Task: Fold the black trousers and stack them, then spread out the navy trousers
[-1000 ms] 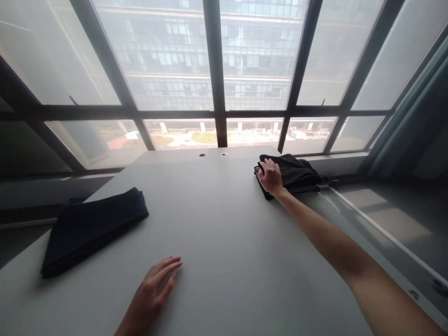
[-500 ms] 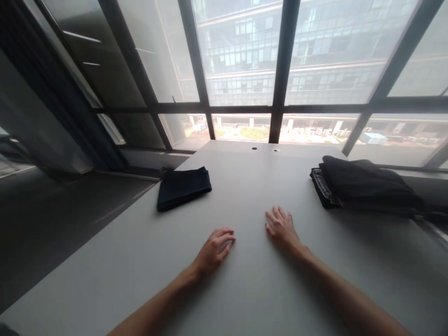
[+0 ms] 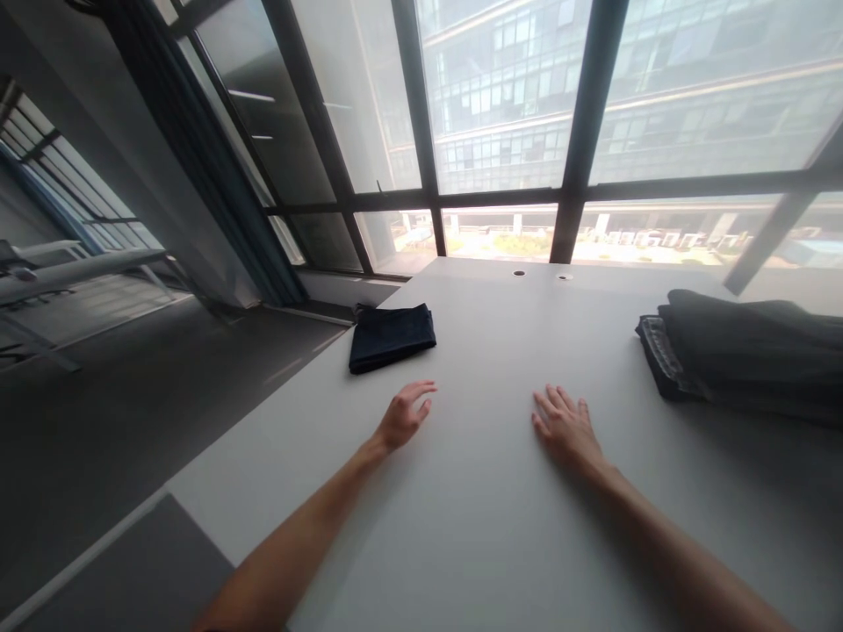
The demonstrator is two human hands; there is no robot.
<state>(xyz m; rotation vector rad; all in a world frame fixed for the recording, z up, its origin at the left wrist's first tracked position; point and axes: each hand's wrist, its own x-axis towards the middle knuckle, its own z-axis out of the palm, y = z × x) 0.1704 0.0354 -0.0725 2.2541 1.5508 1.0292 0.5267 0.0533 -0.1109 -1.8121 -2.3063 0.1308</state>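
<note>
Looking forward and down along a long pale grey tabletop (image 3: 474, 544), the head camera is facing a wall of tall black-framed windows (image 3: 500, 114). At the far left, a blue-grey floor-length curtain (image 3: 211, 175) is hanging beside the glass, while a dark floor (image 3: 132, 412) is stretching back toward a long pale bench (image 3: 72, 272).

A small, flat, neatly folded navy-black cloth (image 3: 392, 338) is lying near the table's left edge. Just below it and to its right, the left hand (image 3: 401, 417) is staying open and empty, its fingers loosely curved and spread. It is not grasping anything, and its fingertips are sitting near the cloth without touching it.

Farther right, past two small round holes (image 3: 519, 273) near the table's far edge, the right hand (image 3: 566, 427) is lying palm down on the bare tabletop. Its fingers are spread and relaxed, and it is not clenching or holding anything.

At the right edge of the view, a larger, thicker pile of folded black fabric (image 3: 738, 351) with a grey patterned edge is sitting on the table, well apart from the right hand and running out of frame.
</note>
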